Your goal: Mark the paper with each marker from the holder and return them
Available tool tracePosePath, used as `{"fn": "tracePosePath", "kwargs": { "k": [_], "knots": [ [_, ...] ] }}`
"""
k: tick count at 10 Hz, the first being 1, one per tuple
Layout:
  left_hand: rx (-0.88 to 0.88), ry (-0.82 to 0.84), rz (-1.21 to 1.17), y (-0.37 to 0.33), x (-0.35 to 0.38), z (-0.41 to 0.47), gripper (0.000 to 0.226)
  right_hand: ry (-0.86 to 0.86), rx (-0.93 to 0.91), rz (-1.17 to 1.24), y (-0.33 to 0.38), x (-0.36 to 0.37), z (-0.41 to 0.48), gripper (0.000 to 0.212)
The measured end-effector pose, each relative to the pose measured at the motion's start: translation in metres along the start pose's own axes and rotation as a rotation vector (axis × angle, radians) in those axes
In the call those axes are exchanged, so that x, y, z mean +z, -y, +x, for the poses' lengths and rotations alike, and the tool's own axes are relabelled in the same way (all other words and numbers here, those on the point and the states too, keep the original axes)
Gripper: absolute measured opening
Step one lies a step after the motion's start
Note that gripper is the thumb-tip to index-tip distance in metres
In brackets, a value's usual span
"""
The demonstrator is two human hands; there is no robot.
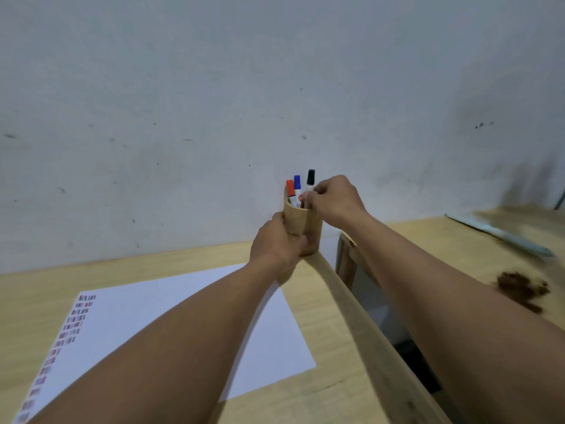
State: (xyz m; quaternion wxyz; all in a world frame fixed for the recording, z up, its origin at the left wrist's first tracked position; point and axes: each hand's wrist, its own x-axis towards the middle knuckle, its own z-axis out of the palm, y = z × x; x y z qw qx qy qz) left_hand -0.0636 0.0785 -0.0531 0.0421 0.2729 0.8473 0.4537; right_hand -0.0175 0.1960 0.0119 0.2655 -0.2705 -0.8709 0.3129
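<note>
Wooden holder (302, 223) sits at the desk's far edge, your left hand (275, 246) wrapped round its base. Your right hand (334, 200) pinches the black-capped marker (310, 180) at the rim, beside red and blue. Labels unreadable.

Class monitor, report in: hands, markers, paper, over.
Left hand gripping wooden holder. Right hand pinching black marker; red and blue in holder. Paper already marked along left edge. Nothing in the way.

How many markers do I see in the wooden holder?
3, all standing in the holder: the red marker on the left, the blue marker beside it, the black marker by the right hand. More may be hidden inside.
</note>
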Motion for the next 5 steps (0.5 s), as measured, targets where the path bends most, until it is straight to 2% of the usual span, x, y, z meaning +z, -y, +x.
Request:
{"fn": "tracePosePath", "kwargs": {
  "k": [2,3,4,5],
  "knots": [
    [0.023,-0.025,0.042,0.003,0.004,0.003,0.050,-0.016,-0.009,0.037,-0.004,0.004,-0.007,0.024],
    [0.018,-0.024,0.040,0.003,0.007,0.003,0.050,-0.024,-0.010,0.059,-0.004,0.001,-0.011,0.034],
    [-0.032,0.014,0.022,-0.004,-0.001,-0.004,0.067,-0.047,-0.005,0.105,0.001,-0.004,-0.018,0.041],
    [-0.053,0.049,-0.037,-0.010,-0.015,-0.023,0.090,-0.123,-0.042,0.177,0.011,-0.019,-0.034,0.028]
  ]
}}
